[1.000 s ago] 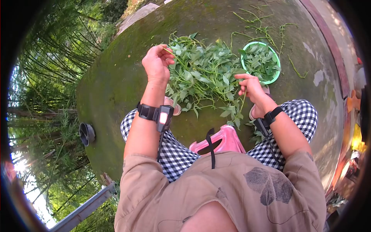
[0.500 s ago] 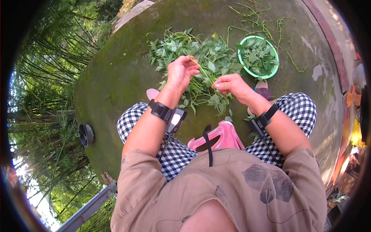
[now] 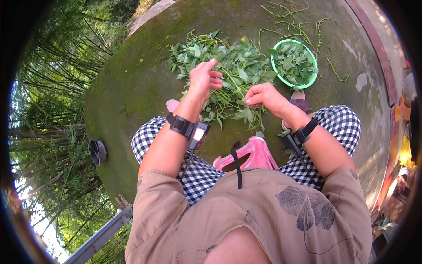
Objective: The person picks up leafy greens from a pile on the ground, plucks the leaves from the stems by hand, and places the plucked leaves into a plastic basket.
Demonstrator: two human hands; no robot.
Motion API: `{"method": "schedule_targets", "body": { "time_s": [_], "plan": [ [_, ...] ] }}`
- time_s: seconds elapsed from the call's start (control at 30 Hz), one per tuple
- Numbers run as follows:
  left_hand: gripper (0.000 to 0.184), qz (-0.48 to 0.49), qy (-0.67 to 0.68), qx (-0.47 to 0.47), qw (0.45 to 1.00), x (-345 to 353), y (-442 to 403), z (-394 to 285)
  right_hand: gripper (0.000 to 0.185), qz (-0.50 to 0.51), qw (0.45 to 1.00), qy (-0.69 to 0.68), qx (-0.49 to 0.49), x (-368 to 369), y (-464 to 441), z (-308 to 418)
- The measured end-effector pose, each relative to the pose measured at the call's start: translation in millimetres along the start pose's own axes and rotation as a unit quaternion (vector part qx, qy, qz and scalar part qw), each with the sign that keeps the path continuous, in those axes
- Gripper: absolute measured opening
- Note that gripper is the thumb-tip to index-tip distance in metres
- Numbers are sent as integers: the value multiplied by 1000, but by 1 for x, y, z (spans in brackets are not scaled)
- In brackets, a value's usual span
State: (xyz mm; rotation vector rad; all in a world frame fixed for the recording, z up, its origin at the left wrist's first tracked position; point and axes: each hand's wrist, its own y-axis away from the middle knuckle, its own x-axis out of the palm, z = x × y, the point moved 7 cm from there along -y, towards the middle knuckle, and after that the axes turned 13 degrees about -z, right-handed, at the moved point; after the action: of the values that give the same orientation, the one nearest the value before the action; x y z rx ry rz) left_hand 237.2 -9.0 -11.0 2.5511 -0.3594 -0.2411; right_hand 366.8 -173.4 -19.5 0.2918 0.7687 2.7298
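My left hand (image 3: 204,81) is over the near left side of a heap of leafy green stems (image 3: 237,57), fingers apart and nothing visible in them. Thumb and fingers of my right hand (image 3: 265,98) are pinched on a thin leafy stem (image 3: 244,102) at the heap's near right edge. Leaves hang below that hand, though where this stem ends among the others is hard to make out. Just right of the heap stands a round basket with a light green rim (image 3: 314,77), holding loose green leaves (image 3: 295,62).
Bare stems (image 3: 299,28) lie on the mossy concrete ground (image 3: 127,92) beyond the basket. A pink plastic stool (image 3: 259,154) shows between my knees. A dark pot (image 3: 97,152) sits at the far left beside the greenery. A raised reddish edge (image 3: 387,75) runs along the right.
My left hand has opened and moved slightly left and away from the stem it was pinching. My right hand keeps its pinch in nearly the same place.
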Motion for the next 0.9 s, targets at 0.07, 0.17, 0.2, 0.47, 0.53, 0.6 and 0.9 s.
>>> {"method": "schedule_targets", "body": {
  "time_s": [0.07, 0.17, 0.2, 0.47, 0.53, 0.6, 0.9],
  "plan": [
    [19, -38, -205, 131, 969, -17, -19, -8, 7, 5, 999, 42, -15, -4, -5, -6],
    [8, -153, -421, 442, 777, -15, 5, -38, 7, 5, 992, 120, -43, -11, -11, -10],
    [11, -189, -440, 554, 681, -9, 24, -43, 8, 4, 987, 149, -52, -13, -12, -10],
    [23, 172, -380, 528, 739, 40, 58, -7, 16, 17, 943, 308, -126, -11, -1, 14],
    [19, 199, -397, 532, 721, 40, 57, 2, 16, 12, 934, 327, -146, -8, 0, 18],
    [19, 223, -417, 519, 712, 42, 52, 10, 16, 2, 932, 325, -163, -11, -3, 18],
    [6, 171, -92, 77, 978, 27, 29, 15, 16, -29, 939, 288, -185, -12, -9, 12]
  ]
}}
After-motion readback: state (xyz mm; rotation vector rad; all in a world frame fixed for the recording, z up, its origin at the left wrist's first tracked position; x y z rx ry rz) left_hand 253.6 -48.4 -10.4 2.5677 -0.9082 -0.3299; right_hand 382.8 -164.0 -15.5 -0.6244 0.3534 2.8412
